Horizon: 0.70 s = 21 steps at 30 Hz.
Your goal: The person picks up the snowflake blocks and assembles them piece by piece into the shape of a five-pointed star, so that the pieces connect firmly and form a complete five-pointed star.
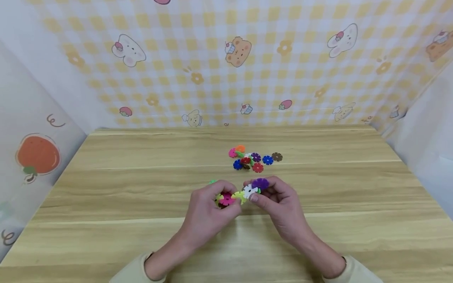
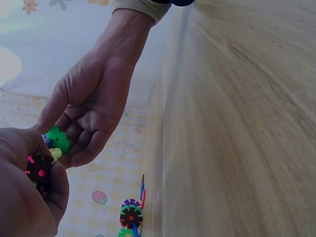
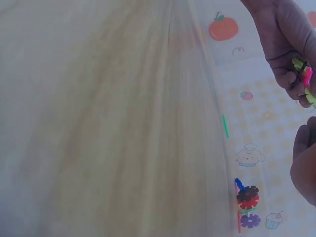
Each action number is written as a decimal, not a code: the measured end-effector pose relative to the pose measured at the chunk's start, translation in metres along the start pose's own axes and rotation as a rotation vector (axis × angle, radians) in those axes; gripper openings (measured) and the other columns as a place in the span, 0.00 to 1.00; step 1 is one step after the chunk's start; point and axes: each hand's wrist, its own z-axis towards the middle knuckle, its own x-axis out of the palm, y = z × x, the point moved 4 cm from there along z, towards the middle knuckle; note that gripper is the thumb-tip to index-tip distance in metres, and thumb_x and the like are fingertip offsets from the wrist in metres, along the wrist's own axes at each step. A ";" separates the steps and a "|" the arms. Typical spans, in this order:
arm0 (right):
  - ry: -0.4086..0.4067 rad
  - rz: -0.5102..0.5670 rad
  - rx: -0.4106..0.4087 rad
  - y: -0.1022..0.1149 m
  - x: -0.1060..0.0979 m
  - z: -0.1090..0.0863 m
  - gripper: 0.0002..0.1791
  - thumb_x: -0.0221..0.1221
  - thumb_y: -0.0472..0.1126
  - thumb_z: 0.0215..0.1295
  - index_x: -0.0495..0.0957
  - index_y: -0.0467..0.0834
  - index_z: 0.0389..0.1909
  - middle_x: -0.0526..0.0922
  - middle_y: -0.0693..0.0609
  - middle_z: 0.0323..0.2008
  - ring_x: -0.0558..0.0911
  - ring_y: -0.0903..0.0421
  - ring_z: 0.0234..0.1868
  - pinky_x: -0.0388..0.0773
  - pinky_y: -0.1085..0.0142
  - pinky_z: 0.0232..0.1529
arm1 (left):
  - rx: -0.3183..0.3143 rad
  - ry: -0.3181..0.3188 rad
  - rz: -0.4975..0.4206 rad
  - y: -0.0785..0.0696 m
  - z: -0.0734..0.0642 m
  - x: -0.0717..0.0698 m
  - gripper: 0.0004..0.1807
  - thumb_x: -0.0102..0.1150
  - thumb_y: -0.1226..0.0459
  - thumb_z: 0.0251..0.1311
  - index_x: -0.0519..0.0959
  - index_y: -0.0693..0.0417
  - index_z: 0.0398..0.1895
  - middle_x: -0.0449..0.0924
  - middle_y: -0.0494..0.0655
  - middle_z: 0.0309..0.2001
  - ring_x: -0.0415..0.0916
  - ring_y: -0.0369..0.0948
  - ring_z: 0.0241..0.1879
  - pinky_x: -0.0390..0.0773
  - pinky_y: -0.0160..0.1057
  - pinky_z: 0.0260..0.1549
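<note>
Both hands hold a joined string of notched plastic snowflake discs in the head view. My left hand [image 1: 208, 210] grips its left part, with a pink disc [image 1: 227, 199] between thumb and fingers. A yellow disc [image 1: 239, 195] links the two hands. My right hand [image 1: 287, 210] pinches a white disc [image 1: 249, 191], its thumb on the near face. Above that sits a purple disc [image 1: 261, 183]. In the left wrist view a brown disc [image 2: 39, 170] shows in the left hand and a green disc [image 2: 58, 139] by the right fingers. The fingers hide parts of the string.
Beyond the hands, several loose and joined discs lie in a small heap on the wooden table [image 1: 141, 173], among them a red disc [image 1: 258, 168], a blue disc [image 1: 267, 160] and a brown one [image 1: 277, 157]. A green disc [image 1: 212, 182] shows just past the left hand.
</note>
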 end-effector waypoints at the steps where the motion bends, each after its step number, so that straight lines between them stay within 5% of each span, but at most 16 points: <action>1: 0.001 0.015 -0.004 0.000 0.000 0.000 0.16 0.60 0.25 0.68 0.81 0.48 0.47 0.87 0.51 0.52 0.86 0.57 0.52 0.83 0.65 0.54 | -0.006 -0.002 -0.002 0.000 0.000 0.000 0.11 0.66 0.74 0.52 0.84 0.50 0.35 0.80 0.40 0.28 0.66 0.30 0.18 0.66 0.29 0.13; 11: 0.049 0.101 -0.044 0.000 0.004 0.002 0.17 0.58 0.24 0.69 0.81 0.49 0.48 0.87 0.51 0.53 0.85 0.57 0.54 0.82 0.64 0.56 | 0.004 0.010 -0.036 -0.004 0.003 -0.001 0.09 0.67 0.75 0.52 0.84 0.52 0.33 0.79 0.40 0.26 0.63 0.29 0.16 0.64 0.28 0.13; 16: 0.042 0.049 -0.030 0.000 0.004 0.002 0.17 0.60 0.25 0.68 0.82 0.48 0.48 0.87 0.51 0.53 0.86 0.57 0.52 0.83 0.65 0.54 | 0.007 0.017 -0.037 -0.002 0.003 -0.002 0.10 0.67 0.75 0.52 0.84 0.52 0.33 0.79 0.40 0.25 0.64 0.29 0.17 0.65 0.28 0.13; 21: 0.042 -0.032 -0.004 0.000 0.002 0.002 0.20 0.61 0.25 0.67 0.78 0.41 0.58 0.84 0.48 0.54 0.84 0.55 0.53 0.84 0.63 0.53 | -0.078 -0.006 -0.074 0.004 0.000 -0.003 0.09 0.66 0.74 0.55 0.85 0.50 0.35 0.81 0.43 0.30 0.66 0.32 0.18 0.66 0.29 0.12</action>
